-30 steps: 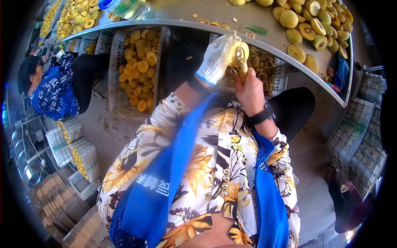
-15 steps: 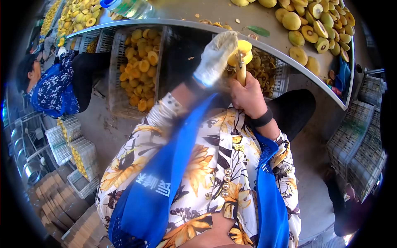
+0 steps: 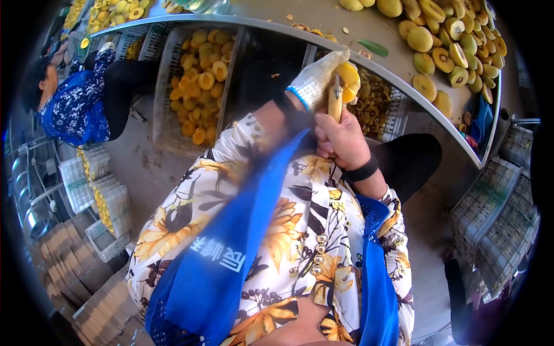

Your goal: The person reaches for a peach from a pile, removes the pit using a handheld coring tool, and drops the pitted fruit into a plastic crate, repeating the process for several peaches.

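Note:
My left hand [image 3: 317,79], in a white knit glove, is closed on a yellow halved fruit [image 3: 348,81] near the table's front edge. Bare, my right hand [image 3: 344,137] grips the wooden handle of a small tool [image 3: 335,102], whose metal end touches the fruit. Beneath and behind the hands, a crate [image 3: 396,113] holds brown scraps and pits. Left of my gloved hand stands a crate [image 3: 161,109] of yellow-orange fruit halves.
A metal table [image 3: 311,17] carries a pile of cut fruit [image 3: 456,43] at right and a green leaf [image 3: 374,47]. Another person [image 3: 78,109] sits at left. Stacked crates [image 3: 496,207] stand at right, cardboard [image 3: 72,265] at lower left.
The view has shifted slightly. The fruit in my left hand is turned differently, with its opened side now facing the tool. Both hands remain together.

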A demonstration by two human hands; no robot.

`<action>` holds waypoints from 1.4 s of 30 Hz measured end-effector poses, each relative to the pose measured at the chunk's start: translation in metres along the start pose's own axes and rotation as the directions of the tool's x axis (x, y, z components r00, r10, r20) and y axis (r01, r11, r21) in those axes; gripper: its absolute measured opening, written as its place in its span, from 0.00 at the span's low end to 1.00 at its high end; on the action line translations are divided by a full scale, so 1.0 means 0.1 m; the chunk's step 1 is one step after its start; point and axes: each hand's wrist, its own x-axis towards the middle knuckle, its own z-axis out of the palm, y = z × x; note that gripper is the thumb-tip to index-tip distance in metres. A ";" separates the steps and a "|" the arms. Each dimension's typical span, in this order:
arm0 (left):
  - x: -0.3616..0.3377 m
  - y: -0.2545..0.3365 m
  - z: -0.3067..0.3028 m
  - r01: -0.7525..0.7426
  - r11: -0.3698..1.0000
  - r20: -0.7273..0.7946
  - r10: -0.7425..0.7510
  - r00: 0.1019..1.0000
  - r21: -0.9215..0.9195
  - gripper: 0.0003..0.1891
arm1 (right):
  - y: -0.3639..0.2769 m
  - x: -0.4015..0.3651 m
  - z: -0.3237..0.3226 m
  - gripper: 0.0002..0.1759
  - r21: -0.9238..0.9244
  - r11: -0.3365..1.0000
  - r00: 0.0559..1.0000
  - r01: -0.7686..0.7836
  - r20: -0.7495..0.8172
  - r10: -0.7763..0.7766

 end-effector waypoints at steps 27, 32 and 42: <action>0.67 1.39 -0.04 0.049 -0.431 0.307 0.715 0.628 0.901 0.36 | 0.24 0.46 -0.57 0.11 -0.804 0.523 0.838 0.284 -0.057 -0.542; 1.91 1.08 0.30 0.228 -0.378 0.023 0.554 0.832 0.897 0.45 | 0.26 0.23 -0.57 0.10 -0.775 0.575 0.832 0.263 -0.119 -0.541; 0.47 1.03 -0.04 -0.201 0.958 0.401 0.106 0.910 0.204 0.23 | -0.25 0.09 -0.28 0.14 -0.859 0.421 0.670 0.291 -0.131 -0.730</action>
